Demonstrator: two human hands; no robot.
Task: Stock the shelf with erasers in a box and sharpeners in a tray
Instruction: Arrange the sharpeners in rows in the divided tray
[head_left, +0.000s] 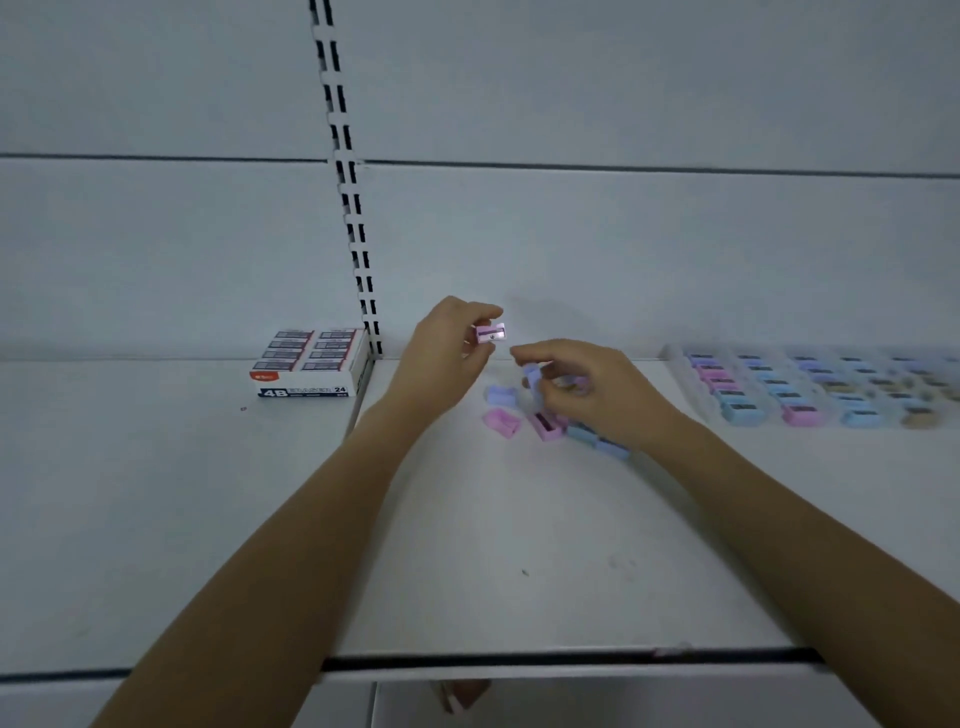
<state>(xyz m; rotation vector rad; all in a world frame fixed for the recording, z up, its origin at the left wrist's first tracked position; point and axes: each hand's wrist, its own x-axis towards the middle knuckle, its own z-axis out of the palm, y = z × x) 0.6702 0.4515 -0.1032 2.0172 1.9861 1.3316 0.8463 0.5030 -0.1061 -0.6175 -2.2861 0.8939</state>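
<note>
My left hand (447, 343) pinches a pink sharpener (491, 333) above the white shelf (493, 545). Just to its right, my right hand (592, 389) has its fingers curled round a pale blue sharpener (532, 375), over a small heap of loose sharpeners (550, 423) in pink, blue and lilac. A clear tray (680, 374) at the right holds rows of sharpeners (810, 389). At the left stands an open box of erasers (306, 364) marked 4B.
A slotted upright (358, 234) runs up the white back wall between two shelf panels. The shelf's front edge (519, 662) lies near my forearms. Something pinkish (457, 693) shows below the shelf edge.
</note>
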